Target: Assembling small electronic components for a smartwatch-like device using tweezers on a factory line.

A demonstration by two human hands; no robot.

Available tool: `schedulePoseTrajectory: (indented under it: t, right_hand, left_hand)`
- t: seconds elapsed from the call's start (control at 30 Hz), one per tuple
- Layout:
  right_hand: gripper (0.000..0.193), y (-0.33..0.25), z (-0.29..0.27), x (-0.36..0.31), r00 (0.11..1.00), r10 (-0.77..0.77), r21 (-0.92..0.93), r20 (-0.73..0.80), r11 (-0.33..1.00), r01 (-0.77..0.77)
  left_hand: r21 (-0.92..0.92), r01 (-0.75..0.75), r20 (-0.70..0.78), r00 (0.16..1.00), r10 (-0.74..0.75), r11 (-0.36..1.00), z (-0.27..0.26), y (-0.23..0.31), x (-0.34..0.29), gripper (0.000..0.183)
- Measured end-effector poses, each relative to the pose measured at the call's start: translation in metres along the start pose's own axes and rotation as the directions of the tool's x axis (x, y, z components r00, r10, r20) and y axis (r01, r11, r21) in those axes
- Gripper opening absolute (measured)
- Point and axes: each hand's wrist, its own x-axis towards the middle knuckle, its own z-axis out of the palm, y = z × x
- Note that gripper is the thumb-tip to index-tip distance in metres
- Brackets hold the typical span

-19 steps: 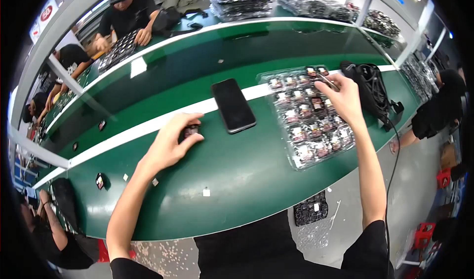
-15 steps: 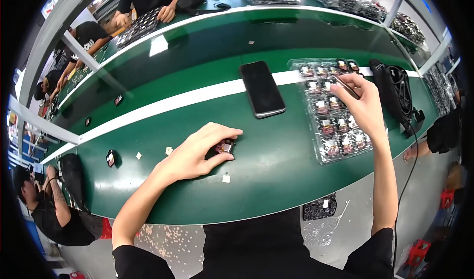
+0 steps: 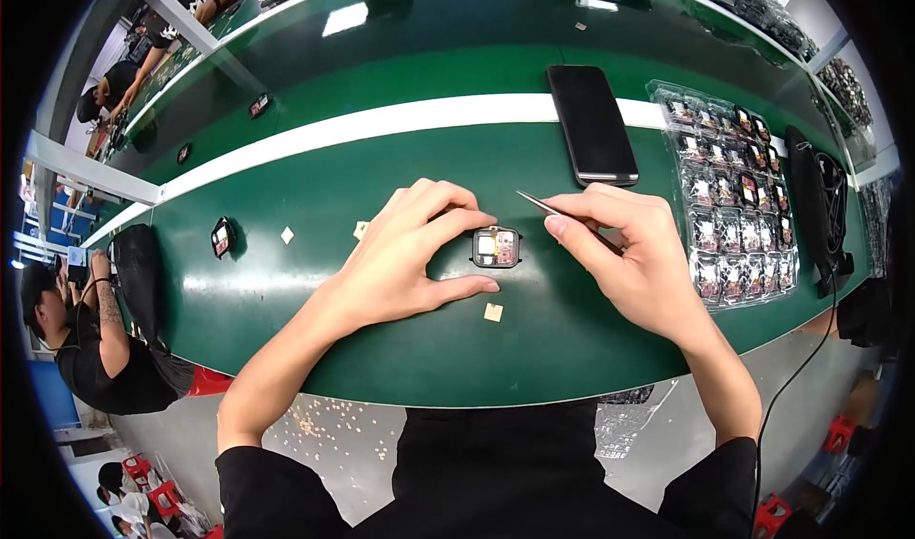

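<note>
On the green table in front of me lies an open smartwatch case (image 3: 497, 247), its inner parts facing up, with a white block on the left and reddish parts on the right. My left hand (image 3: 405, 253) arches beside it. Its index fingertip meets the case's upper edge, and the thumb rests on the table just below, apart from the case. To the right, my right hand (image 3: 624, 253) pinches slim metal tweezers (image 3: 536, 203), whose tip points up and left, past the case. A small pale square (image 3: 493, 312) lies below the case.
A clear plastic tray (image 3: 710, 296) full of watch parts lies at right, beside a black pouch with cable (image 3: 810, 210). A black phone (image 3: 591, 124) lies beyond my right hand. Another watch case (image 3: 222, 239) sits at left. A person (image 3: 91, 339) sits at the left end.
My right hand has come from over the tray to beside the watch case, still holding the tweezers. My left thumb has parted from the case, which now shows more fully. The view has shifted.
</note>
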Motion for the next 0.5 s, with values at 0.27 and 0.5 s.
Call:
schedulePoseTrajectory:
  t: [0.27, 0.5]
  right_hand:
    - [0.014, 0.027, 0.021, -0.02, 0.991, 0.098, 0.188, -0.095, 0.979, -0.079]
    - [0.009, 0.027, 0.027, -0.017, 0.999, 0.023, 0.048, -0.031, 0.999, -0.021]
  left_hand:
    - [-0.134, 0.004, 0.052, 0.999, 0.003, 0.991, 0.001, -0.006, 0.001, 0.055]
    - [-0.17, 0.005, 0.074, 0.997, 0.008, 0.985, 0.003, -0.014, 0.004, 0.053]
